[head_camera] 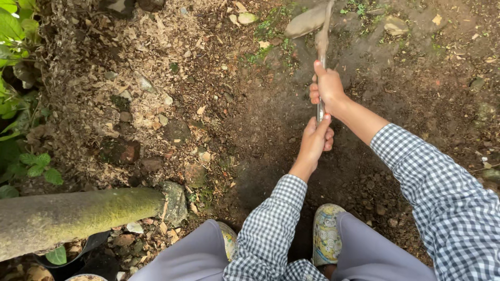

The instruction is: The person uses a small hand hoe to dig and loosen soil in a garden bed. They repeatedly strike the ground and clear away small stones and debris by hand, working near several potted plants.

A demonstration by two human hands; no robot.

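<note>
Your right hand (pixel 327 86) is wrapped tight around a thin metal handle (pixel 321 109), higher up the shaft. Your left hand (pixel 316 138) is clamped on the same handle just below, nearer your body, so the two fists sit almost touching. Both arms wear blue-and-white checked sleeves (pixel 432 182).

The handle runs away from you to a blurred, mud-caked blade (pixel 308 22), seemingly a hoe or similar digging tool, near the top of the view above dark, loose soil (pixel 416 88). The shaft looks narrow, bare and smooth.

Judging from this, the main risk is to your feet: your patterned shoes (pixel 327 234) stand right below your hands, in line with the swing, so a stroke pulled too far back could land close to them. The slim handle could also twist or slip in your grip. Stones (pixel 396 25) lie scattered in the soil, and a strike on one could jar or deflect the blade.

To your left lie dry leaf litter (pixel 130 67), a mossy cylindrical pipe or log (pixel 78 216) and green leaves (pixel 15 31).
</note>
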